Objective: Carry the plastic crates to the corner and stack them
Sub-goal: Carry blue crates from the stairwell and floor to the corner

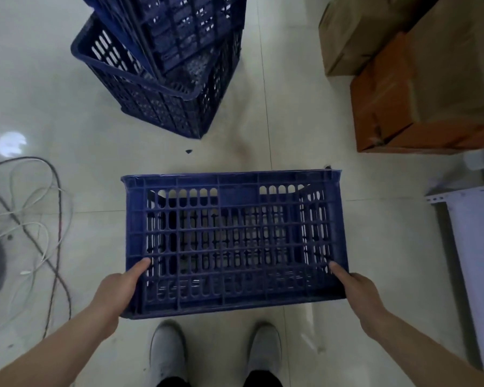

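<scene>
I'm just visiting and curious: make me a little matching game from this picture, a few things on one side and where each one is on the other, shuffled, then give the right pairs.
Things:
1. held blue crate
2. stacked blue crates
3. cardboard boxes
4. loose cables

Places:
A. on the floor at the left edge
B. against the right side, top of the picture
C. between the left hand and right hand, above the shoes
D. standing ahead on the tiles, top centre

Pairs: 1-C, 2-D, 3-B, 4-A
</scene>
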